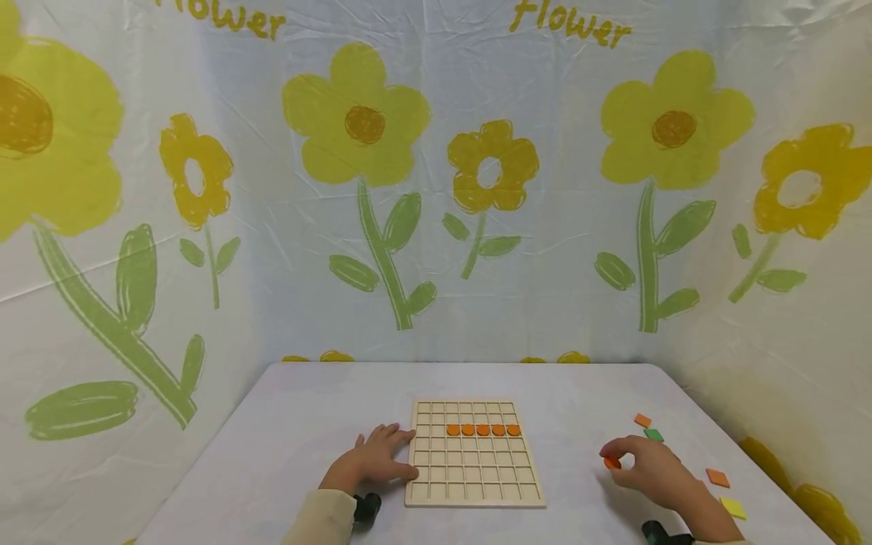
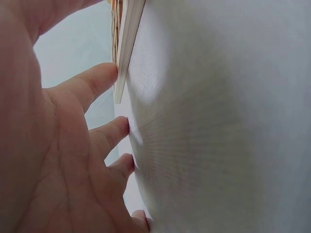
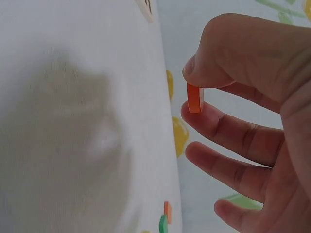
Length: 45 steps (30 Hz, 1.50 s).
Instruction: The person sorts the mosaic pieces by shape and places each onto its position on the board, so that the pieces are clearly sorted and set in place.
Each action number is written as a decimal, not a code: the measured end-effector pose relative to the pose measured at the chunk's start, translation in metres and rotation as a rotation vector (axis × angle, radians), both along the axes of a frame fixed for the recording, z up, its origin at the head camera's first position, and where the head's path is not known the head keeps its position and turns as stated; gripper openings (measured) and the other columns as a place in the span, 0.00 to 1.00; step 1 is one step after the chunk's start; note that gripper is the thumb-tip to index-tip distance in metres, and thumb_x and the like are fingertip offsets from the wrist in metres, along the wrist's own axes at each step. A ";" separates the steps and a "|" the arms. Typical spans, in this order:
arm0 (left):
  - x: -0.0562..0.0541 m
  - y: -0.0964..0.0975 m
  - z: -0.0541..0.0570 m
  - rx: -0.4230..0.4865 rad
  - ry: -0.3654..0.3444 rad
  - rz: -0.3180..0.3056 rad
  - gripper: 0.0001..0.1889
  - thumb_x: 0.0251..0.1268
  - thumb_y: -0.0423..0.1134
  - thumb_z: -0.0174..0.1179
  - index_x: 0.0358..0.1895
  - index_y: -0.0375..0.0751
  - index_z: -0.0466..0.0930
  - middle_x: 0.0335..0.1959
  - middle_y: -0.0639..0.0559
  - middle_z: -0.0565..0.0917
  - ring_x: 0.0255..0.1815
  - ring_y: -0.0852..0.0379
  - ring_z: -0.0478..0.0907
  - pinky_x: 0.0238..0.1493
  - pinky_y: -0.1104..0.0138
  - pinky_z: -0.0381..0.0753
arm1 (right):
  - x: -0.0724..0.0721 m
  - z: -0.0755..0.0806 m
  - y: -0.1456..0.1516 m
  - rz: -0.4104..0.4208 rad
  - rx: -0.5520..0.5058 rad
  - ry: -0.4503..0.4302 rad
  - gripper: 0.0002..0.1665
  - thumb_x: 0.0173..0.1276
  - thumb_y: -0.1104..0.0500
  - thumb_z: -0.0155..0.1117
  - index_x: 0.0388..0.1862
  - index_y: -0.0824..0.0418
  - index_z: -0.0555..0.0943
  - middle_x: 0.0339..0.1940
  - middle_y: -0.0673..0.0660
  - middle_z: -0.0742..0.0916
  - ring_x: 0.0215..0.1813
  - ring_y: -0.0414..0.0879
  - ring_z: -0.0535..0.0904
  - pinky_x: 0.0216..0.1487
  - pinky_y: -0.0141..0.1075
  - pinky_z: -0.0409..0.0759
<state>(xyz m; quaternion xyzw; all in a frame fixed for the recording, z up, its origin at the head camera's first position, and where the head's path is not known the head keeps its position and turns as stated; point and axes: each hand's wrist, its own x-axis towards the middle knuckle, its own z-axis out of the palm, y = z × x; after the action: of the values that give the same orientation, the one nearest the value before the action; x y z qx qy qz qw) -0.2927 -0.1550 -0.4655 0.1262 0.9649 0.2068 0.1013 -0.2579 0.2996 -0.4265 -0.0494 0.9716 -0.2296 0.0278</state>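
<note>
A wooden grid board [image 1: 477, 477] lies flat on the table, with a row of several orange round discs [image 1: 483, 430] in one of its upper rows. At its left edge rests my left hand [image 1: 373, 456], fingers spread, thumb and index finger touching the frame. The left wrist view shows the index fingertip [image 2: 104, 77] against the board's side. Off to the right of the board, my right hand [image 1: 650, 471] pinches one orange disc [image 3: 195, 98] between thumb and finger, above the table; its other fingers are loosely extended.
Right of the board lie loose flat pieces: an orange one [image 1: 643, 419] and a green one [image 1: 654, 434] beyond the right hand, another orange one [image 1: 717, 478] and a yellow one [image 1: 733, 508] by the right forearm. A flower-printed curtain [image 1: 436, 250] surrounds the white table [image 1: 306, 409].
</note>
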 end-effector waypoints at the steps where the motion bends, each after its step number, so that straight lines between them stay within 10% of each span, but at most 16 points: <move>1: 0.000 0.000 0.000 -0.001 0.001 -0.001 0.39 0.54 0.62 0.63 0.69 0.50 0.68 0.73 0.42 0.63 0.75 0.35 0.54 0.68 0.30 0.46 | -0.001 -0.001 -0.003 -0.012 -0.008 -0.009 0.14 0.54 0.59 0.69 0.42 0.53 0.86 0.39 0.49 0.86 0.42 0.45 0.77 0.41 0.41 0.80; 45: -0.002 0.001 -0.003 0.017 0.017 -0.011 0.39 0.52 0.61 0.64 0.68 0.49 0.69 0.72 0.41 0.64 0.75 0.34 0.55 0.66 0.28 0.47 | -0.043 -0.010 -0.125 0.234 -0.010 0.294 0.11 0.56 0.60 0.72 0.40 0.54 0.87 0.34 0.43 0.85 0.40 0.44 0.79 0.50 0.47 0.77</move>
<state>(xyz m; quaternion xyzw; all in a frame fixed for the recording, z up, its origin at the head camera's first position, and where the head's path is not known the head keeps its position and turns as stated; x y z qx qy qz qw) -0.2951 -0.1543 -0.4682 0.1339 0.9633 0.2133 0.0932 -0.3012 0.1743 -0.4361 -0.1955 0.9517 -0.2199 -0.0883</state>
